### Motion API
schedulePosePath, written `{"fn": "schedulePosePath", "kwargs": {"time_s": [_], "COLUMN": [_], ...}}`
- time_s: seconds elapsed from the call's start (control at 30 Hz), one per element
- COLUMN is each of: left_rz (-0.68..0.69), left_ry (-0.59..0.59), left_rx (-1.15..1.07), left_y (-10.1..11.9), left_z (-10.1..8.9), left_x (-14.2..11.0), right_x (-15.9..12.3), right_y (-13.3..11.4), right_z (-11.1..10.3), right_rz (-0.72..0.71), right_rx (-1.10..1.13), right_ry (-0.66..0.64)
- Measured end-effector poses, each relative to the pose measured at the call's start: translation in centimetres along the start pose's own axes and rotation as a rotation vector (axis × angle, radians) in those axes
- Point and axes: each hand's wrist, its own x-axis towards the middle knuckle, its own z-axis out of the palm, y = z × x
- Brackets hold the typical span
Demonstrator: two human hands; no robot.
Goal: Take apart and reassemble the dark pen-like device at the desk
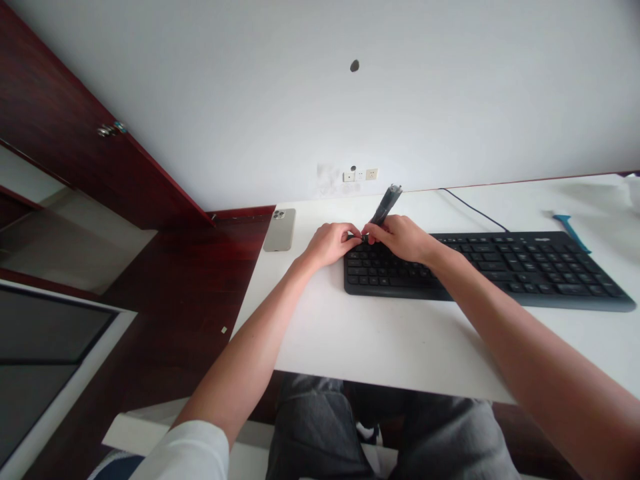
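Observation:
A black keyboard (485,257) lies on the white table. My right hand (400,237) is closed around a dark grey stick-shaped tool (387,202). Its wider, lighter end points up and away, and the lower end is hidden by my fingers over the keyboard's upper left corner; I cannot tell its kind. Beside it, my left hand (333,243) is pinched at that same corner, thumb and forefinger together. Something small and dark shows at these fingertips, too small to name. Fingertips of both hands almost meet.
A phone (280,230) lies face down near the table's left edge. Beyond the keyboard runs its black cable (475,210). A blue-handled tool (573,232) rests at the keyboard's upper right. Wall sockets (360,175) sit behind the table; a dark red door (75,100) stands left.

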Motion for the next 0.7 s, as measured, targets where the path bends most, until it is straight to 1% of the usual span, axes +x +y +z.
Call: {"fn": "schedulePosePath", "kwargs": {"time_s": [0.2,0.37,0.47,0.57,0.7], "left_rz": [0.017,0.007,-0.004,0.003,0.028], "left_ry": [0.007,-0.001,-0.008,0.002,-0.005], "left_rx": [0.004,0.018,0.035,0.067,0.109], "left_y": [-0.3,-0.4,-0.3,-0.1,0.1], "left_z": [0.1,-0.1,-0.1,-0.1,0.0], "left_x": [0.1,0.2,0.1,0.1,0.1], "right_x": [0.0,-0.6,-0.9,-1.0,-1.0], "right_y": [0.2,0.0,-0.3,-0.7,-1.1], "right_z": [0.6,1.3,1.2,1.1,1.1], "right_rz": [-0.072,-0.095,-0.113,-0.091,-0.057], "right_rx": [0.019,-0.072,-0.090,-0.074,0.007], "right_ry": [-0.009,0.099,0.100,0.123,0.148]}}
